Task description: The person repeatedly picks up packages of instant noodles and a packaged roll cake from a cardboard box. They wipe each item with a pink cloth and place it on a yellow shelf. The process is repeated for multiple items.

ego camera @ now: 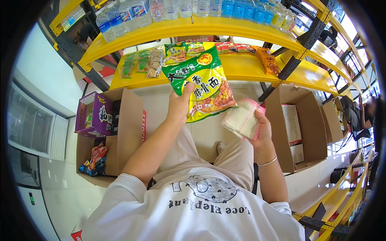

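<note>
My left hand (181,104) grips a green and yellow bag of instant noodles (208,90) by its left side, thumb across the printed front. The bag is held up before the lower yellow shelf (241,70). In my right hand (262,129) is a folded white cloth (241,117) with pink stitched edges, pinched at its right side. The cloth hangs just right of the bag's lower corner; whether the two touch I cannot tell. Behind the bag, similar green noodle packs (175,52) lie on the lower shelf.
Bottled drinks (181,9) line the upper shelf. Red packs (226,47), orange packs (267,60) and clear-wrapped snacks (155,61) lie below. Cardboard boxes stand at left (129,120) and right (310,120); the left one holds a purple carton (95,116). Another person (366,114) is far right.
</note>
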### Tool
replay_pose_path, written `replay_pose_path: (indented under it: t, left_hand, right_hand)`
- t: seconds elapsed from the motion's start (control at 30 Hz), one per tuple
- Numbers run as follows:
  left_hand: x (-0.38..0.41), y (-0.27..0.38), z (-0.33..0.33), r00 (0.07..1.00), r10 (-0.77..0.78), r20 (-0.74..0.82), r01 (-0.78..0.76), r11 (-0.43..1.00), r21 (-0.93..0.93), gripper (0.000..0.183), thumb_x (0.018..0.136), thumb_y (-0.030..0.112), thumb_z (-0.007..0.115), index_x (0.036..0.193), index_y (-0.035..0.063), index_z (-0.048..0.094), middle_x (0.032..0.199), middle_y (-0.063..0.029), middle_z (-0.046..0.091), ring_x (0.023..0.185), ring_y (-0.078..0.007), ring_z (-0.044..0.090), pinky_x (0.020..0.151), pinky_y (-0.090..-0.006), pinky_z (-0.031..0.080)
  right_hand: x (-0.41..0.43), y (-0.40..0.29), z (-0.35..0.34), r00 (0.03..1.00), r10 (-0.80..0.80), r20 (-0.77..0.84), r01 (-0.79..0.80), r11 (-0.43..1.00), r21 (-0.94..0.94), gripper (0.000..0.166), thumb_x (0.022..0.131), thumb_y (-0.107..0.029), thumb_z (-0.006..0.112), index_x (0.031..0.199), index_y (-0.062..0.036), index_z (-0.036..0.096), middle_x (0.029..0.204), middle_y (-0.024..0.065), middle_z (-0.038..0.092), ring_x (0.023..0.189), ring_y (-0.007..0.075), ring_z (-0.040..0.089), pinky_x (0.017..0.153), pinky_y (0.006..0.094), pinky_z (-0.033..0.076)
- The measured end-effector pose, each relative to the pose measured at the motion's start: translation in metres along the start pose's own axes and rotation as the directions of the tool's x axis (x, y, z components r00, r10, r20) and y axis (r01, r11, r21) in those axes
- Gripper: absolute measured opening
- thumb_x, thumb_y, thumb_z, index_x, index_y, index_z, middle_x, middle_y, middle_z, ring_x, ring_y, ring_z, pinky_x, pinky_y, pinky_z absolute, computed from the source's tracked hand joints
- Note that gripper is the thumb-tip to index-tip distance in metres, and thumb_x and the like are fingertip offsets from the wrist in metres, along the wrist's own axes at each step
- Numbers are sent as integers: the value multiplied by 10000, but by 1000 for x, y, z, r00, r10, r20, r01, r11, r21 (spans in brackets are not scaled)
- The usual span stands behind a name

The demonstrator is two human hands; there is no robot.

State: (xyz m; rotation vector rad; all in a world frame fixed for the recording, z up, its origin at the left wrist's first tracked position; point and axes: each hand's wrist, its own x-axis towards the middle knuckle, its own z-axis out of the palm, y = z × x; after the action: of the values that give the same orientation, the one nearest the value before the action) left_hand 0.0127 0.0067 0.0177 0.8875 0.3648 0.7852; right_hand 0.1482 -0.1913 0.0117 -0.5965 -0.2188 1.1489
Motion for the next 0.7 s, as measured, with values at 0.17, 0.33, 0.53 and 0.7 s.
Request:
replay_pose_path:
  t: [0.17, 0.33, 0.53, 0.7]
  left_hand:
    - [4, 8, 1, 993, -119, 7, 119, 988, -99, 315, 765, 228, 574, 971, 7, 485, 935, -94, 557, 799, -182, 565, 695, -318, 478]
    - [8, 6, 3, 991, -136, -12, 135, 987, -84, 320, 760, 216, 582, 977, 3, 482, 941, -98, 555, 801, -185, 565, 697, -323, 479]
    - [6, 7, 19, 995, -94, 41, 95, 995, -38, 365, 761, 239, 579, 1011, 1, 460, 965, -109, 545, 835, -188, 559, 723, -319, 471]
    - [14, 13, 19, 958, -276, 81, 282, 956, -74, 439, 785, 365, 507, 1051, 22, 447, 1023, -99, 531, 897, -179, 541, 760, -318, 451]
  right_hand:
    - [0, -13, -15, 914, -192, -357, 170, 981, -92, 260, 767, -161, 427, 971, -12, 487, 819, 102, 552, 690, 213, 564, 598, 325, 483]
    - [5, 6, 7, 955, -209, -209, 52, 814, -579, 310, 776, -332, 506, 784, -23, 525, 528, -27, 408, 407, 60, 372, 384, 199, 323]
    - [23, 6, 21, 965, -196, -176, 48, 786, -617, 145, 734, -154, 612, 737, -30, 538, 619, -11, 500, 512, 41, 443, 456, 195, 374]
    - [24, 3, 13, 961, -238, -142, 101, 777, -622, 83, 750, -103, 569, 754, -26, 539, 624, -13, 507, 519, 41, 448, 462, 184, 373]
